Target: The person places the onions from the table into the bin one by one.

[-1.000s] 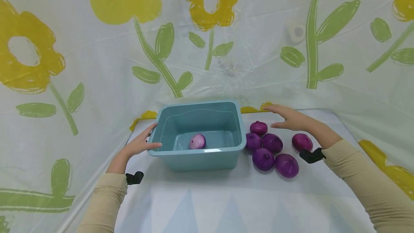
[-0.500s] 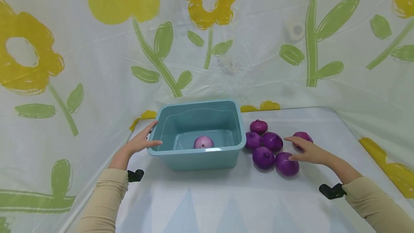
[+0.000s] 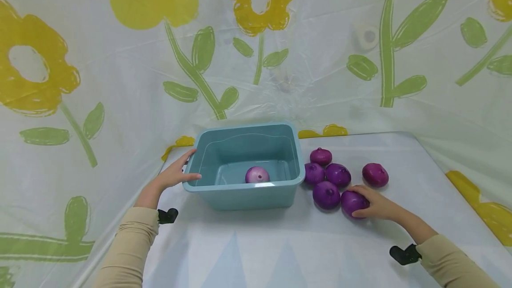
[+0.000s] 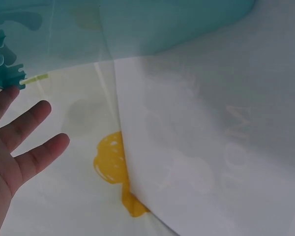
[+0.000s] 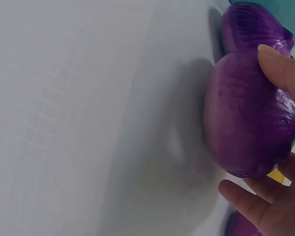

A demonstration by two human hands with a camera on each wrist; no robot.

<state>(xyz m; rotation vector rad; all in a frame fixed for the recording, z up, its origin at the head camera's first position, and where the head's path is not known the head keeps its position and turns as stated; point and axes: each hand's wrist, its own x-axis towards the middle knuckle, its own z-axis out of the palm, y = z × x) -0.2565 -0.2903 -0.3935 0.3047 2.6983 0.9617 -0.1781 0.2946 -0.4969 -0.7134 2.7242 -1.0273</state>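
Observation:
The right hand (image 3: 378,204) grips a purple onion (image 3: 353,203) nearest the table's front. In the right wrist view its thumb lies on one side of that onion (image 5: 243,115), with fingers at the other. At the left end of a blue-green plastic bin (image 3: 250,199), the left hand (image 3: 173,177) rests on the rim, thumb over the edge. The left wrist view has its fingers (image 4: 32,123) spread and fairly straight, one tip touching the bin's rim. A paler onion (image 3: 257,175) lies inside the bin, its lower part hidden by the front wall.
Several purple onions (image 3: 326,195) cluster against the bin's right side. Another onion (image 3: 375,175) lies apart, farther right. The white table (image 3: 256,252) ends at a flowered curtain (image 3: 316,79) behind and along both sides.
The right hand has come from behind the onion group toward the front and taken hold of the front onion. Inside the bin the onion has rolled right. The left hand stays in place.

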